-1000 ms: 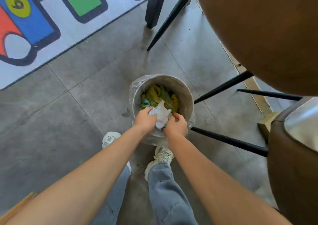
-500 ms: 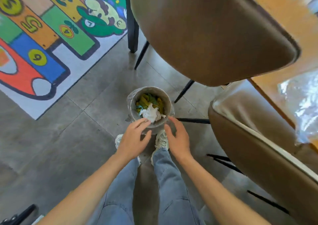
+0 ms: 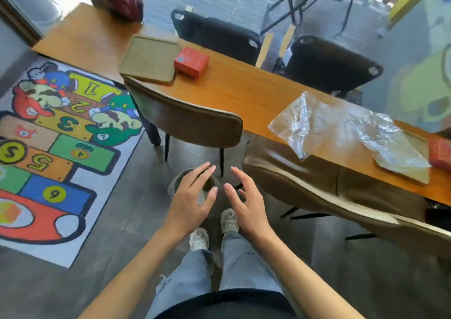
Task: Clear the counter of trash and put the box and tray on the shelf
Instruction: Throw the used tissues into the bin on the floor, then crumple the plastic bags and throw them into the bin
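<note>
My left hand (image 3: pixel 192 196) and my right hand (image 3: pixel 246 201) hover side by side above the floor, fingers spread, holding nothing. Mostly hidden behind my left hand is a grey trash bin (image 3: pixel 174 184) on the floor. On the wooden counter (image 3: pixel 244 87) lie a flat tan tray (image 3: pixel 148 59) and, touching its right side, a red box (image 3: pixel 191 61). Crumpled clear plastic (image 3: pixel 314 121) lies further right on the counter, partly over another tan tray (image 3: pixel 415 165), with a second red box (image 3: pixel 440 151) at the frame's right edge.
Two brown chairs (image 3: pixel 190 121) (image 3: pixel 329 189) stand between me and the counter, two dark chairs (image 3: pixel 219 35) behind it. A colourful hopscotch rug (image 3: pixel 48 148) covers the floor at left. A dark red helmet (image 3: pixel 124 0) sits at the counter's far end.
My hands let go of white paper trash in the bin and rose away, open. The view lifted from the bin to the counter with the tray and box.
</note>
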